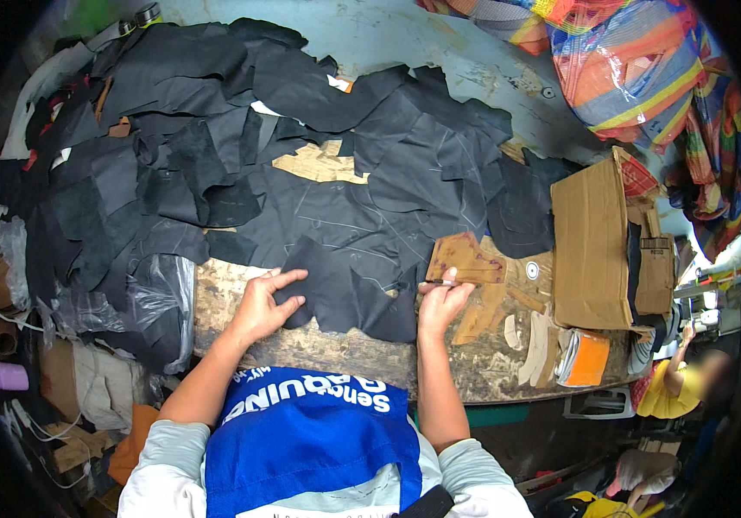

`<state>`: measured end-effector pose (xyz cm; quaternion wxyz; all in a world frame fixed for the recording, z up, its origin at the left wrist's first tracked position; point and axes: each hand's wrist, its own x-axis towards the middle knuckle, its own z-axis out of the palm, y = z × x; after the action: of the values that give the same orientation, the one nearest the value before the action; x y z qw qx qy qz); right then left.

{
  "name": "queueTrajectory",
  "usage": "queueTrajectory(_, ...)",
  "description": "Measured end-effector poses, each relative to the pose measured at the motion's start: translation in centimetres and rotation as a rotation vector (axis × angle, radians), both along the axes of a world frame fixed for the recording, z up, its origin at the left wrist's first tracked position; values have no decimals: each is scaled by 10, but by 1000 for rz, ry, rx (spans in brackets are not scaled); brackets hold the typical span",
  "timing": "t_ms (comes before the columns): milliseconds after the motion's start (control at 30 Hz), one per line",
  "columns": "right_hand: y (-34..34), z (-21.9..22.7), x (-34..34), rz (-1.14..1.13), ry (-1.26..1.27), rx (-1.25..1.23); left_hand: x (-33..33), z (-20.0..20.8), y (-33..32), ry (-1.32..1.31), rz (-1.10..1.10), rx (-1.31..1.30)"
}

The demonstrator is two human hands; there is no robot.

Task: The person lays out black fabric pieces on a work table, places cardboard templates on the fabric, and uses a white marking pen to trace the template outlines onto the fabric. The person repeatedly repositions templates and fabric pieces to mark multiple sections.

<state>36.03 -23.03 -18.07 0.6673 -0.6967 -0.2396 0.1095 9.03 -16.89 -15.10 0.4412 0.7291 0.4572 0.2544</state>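
Observation:
A large piece of black leather (336, 281) with pale drawn lines lies before me on the worn wooden table. My left hand (264, 304) rests at its left edge, fingers spread and holding nothing. My right hand (444, 304) grips a slim pen (446, 282) at the leather's right edge. Just beyond that hand, close to the pen, lies a brown pattern piece (467, 259) with dark marks along its border. The pen's tip is too small to make out clearly.
Overlapping black leather pieces (189, 95) cover the table's left and far parts. To the right stands a cardboard box (591, 242), with pale pattern pieces (536, 350) and an orange-and-white stack (584, 358) nearby. Striped bags (630, 69) fill the far right; two people are beyond the table.

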Motion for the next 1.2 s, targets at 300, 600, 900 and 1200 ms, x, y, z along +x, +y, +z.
queueTrajectory(300,8,1,-27,99,-236,-39,-20,-8,14,43,140,90)
queueTrajectory(600,38,51,-6,653,909,150,-11,15,4,-133,55,222)
queueTrajectory(900,22,42,16,664,808,292,-12,131,4,-183,-163,649)
queueTrajectory(1200,17,39,-33,739,1126,245,18,210,3,-603,-446,481)
